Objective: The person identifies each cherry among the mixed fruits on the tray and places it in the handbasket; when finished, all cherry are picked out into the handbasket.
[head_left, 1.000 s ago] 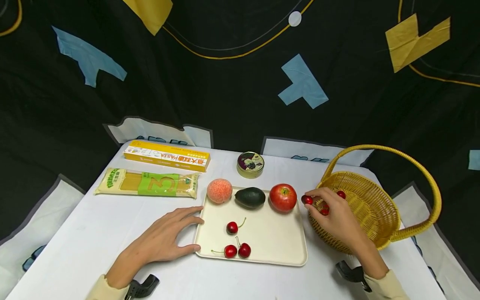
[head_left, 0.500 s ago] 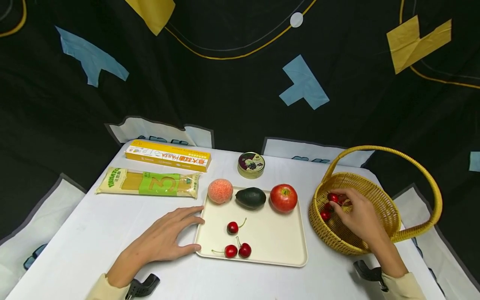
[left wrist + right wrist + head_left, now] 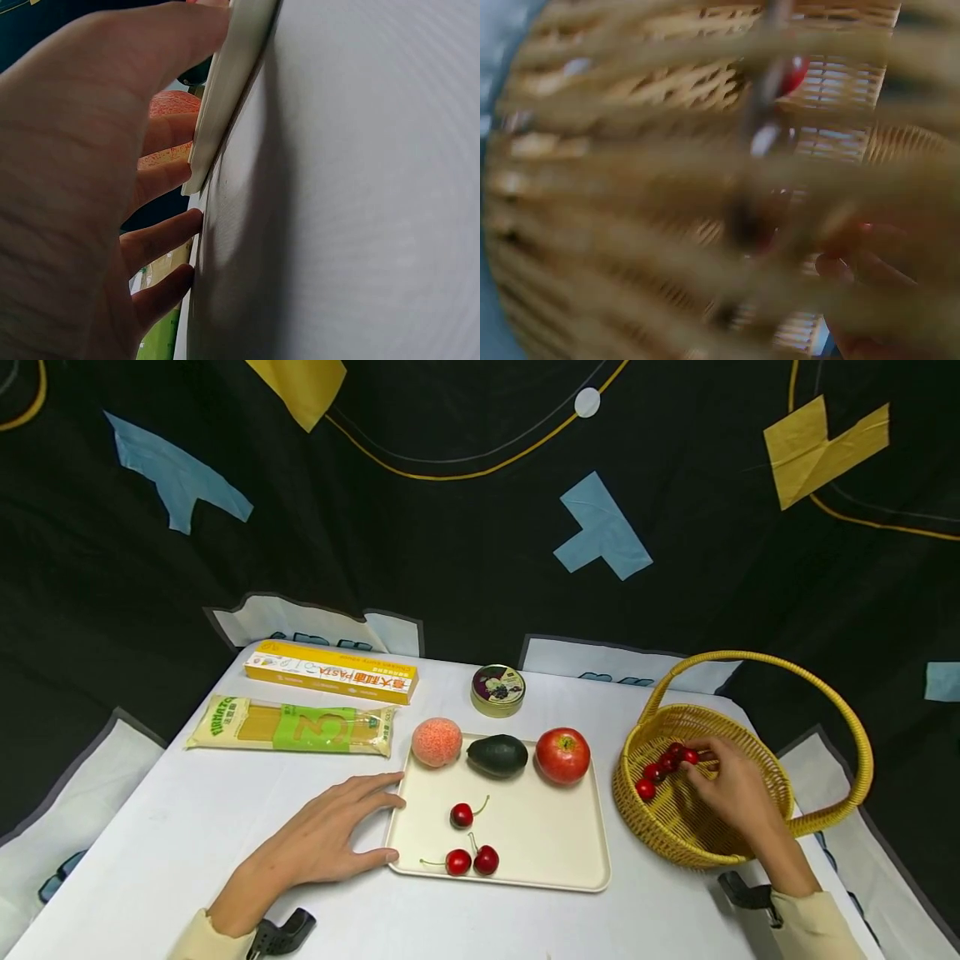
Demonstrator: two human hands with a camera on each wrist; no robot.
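My right hand [image 3: 731, 789] is inside the yellow wicker basket [image 3: 630, 810], with a red cherry [image 3: 689, 757] pinched between thumb and fingertips. Several more cherries [image 3: 652, 772] lie beside it along the basket's left side. In the right wrist view the weave blurs across most of the picture, and the fingers [image 3: 866, 262] show only partly behind it. My left hand [image 3: 322, 831] lies with spread fingers against the left edge of the cream tray [image 3: 547, 843]. Three stemmed cherries [image 3: 462, 815] sit on that tray. The left wrist view shows the thumb and fingertips touching the tray rim [image 3: 232, 82].
Along the tray's back edge are a pinkish peach [image 3: 437, 742], a dark green avocado [image 3: 498, 755] and a red apple [image 3: 562, 756]. Behind stands a round tin [image 3: 498, 690]. A pasta box [image 3: 330, 672] and a pasta packet [image 3: 292, 725] lie back left. The basket handle [image 3: 847, 718] arches high.
My right hand has moved from the basket's left rim, rightward and deeper into the basket, leaving cherries along its left side. The left hand and tray have stayed put.
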